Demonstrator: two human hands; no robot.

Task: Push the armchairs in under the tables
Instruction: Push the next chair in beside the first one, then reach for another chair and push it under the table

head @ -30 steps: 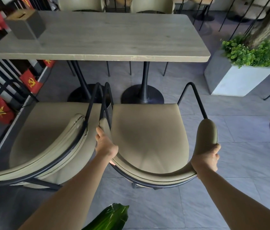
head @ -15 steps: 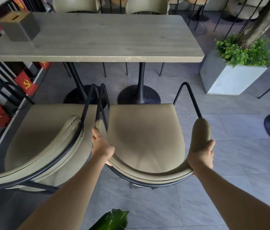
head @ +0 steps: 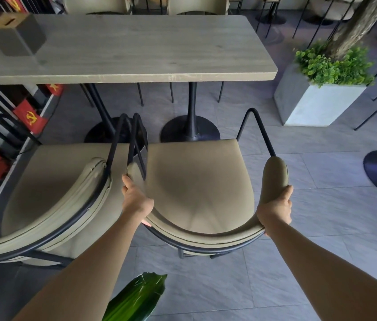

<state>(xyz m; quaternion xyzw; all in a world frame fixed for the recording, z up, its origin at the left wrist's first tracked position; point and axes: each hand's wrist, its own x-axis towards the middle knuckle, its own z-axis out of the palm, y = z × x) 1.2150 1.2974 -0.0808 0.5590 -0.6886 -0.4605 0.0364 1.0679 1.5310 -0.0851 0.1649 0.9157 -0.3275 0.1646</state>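
Observation:
An olive-green padded armchair (head: 196, 181) with a black metal frame stands in front of me, its seat facing a long grey wooden table (head: 136, 49). My left hand (head: 136, 198) grips the left end of its curved backrest. My right hand (head: 275, 207) grips the right end, where the padded arm bends forward. The chair's front edge sits just short of the table's black pedestal base (head: 190, 133). A second matching armchair (head: 50, 191) stands touching it on the left, also out from the table.
A white planter (head: 317, 105) with green foliage and a tree trunk stands right of the table. A dark box (head: 16, 35) sits on the table's left end. More chairs line the far side. A railing with red flags (head: 30, 117) runs along the left. A green leaf (head: 136, 297) lies below.
The armchair in my hands has slid a little forward towards the table, and my view has shifted slightly with it. Both hands keep the same grip.

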